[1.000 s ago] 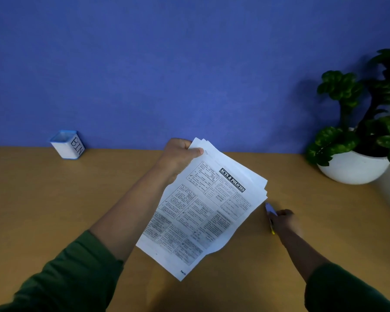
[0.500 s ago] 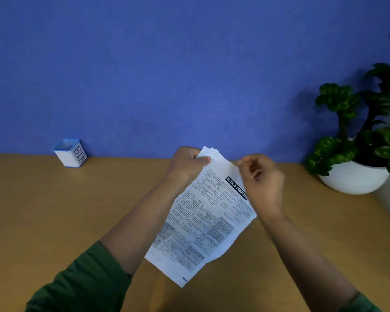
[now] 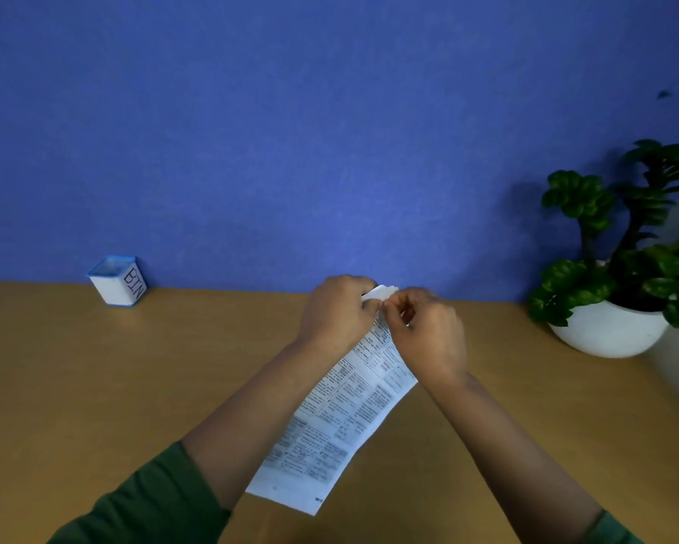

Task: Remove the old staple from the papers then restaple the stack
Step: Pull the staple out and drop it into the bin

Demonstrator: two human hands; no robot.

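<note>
A printed stack of papers (image 3: 342,418) hangs above the wooden table, curled lengthwise. My left hand (image 3: 338,312) grips its top corner. My right hand (image 3: 428,335) has its fingertips pinched at that same corner, right against my left thumb. The staple itself is too small to see. No stapler or staple remover shows in this view.
A small white tub with a blue rim, marked BIN (image 3: 118,280), stands at the back left against the blue wall. A potted green plant in a white bowl (image 3: 608,327) sits at the back right. The wooden table (image 3: 134,386) spreads around my arms.
My right hand left a small tool on the table, rose to the papers and now pinches the top corner beside my left hand. The stack has curled narrower.
</note>
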